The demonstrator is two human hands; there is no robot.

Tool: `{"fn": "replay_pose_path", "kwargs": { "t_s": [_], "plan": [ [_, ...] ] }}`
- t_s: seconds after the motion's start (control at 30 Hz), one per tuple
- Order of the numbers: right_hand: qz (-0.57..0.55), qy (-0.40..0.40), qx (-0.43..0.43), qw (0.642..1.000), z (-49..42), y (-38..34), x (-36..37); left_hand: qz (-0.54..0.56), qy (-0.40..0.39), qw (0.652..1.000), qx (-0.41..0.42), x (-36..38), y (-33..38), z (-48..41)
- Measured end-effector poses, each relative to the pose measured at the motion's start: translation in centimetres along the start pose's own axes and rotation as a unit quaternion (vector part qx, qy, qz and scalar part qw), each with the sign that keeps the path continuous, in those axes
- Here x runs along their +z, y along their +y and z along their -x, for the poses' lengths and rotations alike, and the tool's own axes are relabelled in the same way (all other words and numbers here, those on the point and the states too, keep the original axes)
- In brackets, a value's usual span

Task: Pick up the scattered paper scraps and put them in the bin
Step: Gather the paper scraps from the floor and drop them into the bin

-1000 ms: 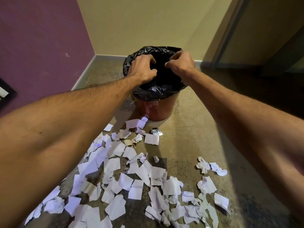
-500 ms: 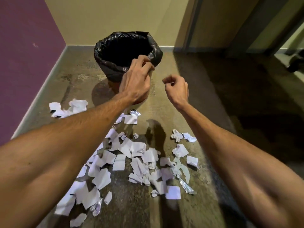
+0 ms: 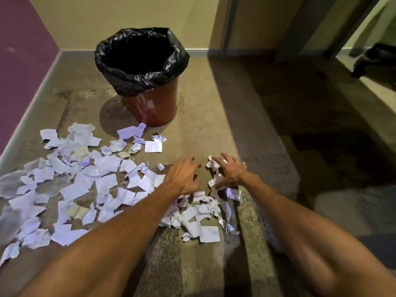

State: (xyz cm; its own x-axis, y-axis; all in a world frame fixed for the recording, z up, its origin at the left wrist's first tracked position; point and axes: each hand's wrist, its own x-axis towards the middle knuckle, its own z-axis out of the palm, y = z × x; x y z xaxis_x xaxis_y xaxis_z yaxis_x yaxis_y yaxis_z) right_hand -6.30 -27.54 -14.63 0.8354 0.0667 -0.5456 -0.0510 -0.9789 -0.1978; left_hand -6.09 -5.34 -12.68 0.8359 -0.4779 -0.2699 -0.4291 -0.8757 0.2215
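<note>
A red bin (image 3: 159, 108) lined with a black bag (image 3: 141, 78) stands on the floor near the back wall. White paper scraps (image 3: 85, 185) lie scattered over the floor in front of it, mostly to the left. My left hand (image 3: 184, 179) is down at the floor with fingers spread, over the right end of the scatter. My right hand (image 3: 230, 172) is beside it, fingers spread and resting against a small crumpled heap of scraps (image 3: 215, 168). More scraps (image 3: 203, 230) lie below both hands.
A purple wall (image 3: 19, 61) runs along the left and a yellow wall (image 3: 128, 16) stands behind the bin. A dark door frame (image 3: 304, 24) and doorway are at the right. A crumpled foil piece (image 3: 159, 137) lies near the bin's base.
Both hands left the bin's rim and dropped to the floor, opening over the scraps at the right end of the scatter. The camera tilted down and back.
</note>
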Motion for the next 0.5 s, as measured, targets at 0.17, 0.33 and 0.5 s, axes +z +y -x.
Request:
{"fn": "replay_pose_path", "kwargs": {
  "t_s": [0.17,0.33,0.5],
  "plan": [
    [0.016,-0.006,0.006,1.0,-1.4,0.5,1.1,0.019,-0.132,0.99,-0.042,3.0,-1.0,1.0],
    [0.035,-0.007,-0.015,0.999,-1.7,0.1,1.6,-0.013,-0.161,0.985,-0.055,5.0,-1.3,1.8],
    [0.068,0.056,-0.065,0.994,-1.4,-0.2,2.1,-0.027,-0.11,0.992,-0.049,4.7,-0.1,2.1]
  ]
}}
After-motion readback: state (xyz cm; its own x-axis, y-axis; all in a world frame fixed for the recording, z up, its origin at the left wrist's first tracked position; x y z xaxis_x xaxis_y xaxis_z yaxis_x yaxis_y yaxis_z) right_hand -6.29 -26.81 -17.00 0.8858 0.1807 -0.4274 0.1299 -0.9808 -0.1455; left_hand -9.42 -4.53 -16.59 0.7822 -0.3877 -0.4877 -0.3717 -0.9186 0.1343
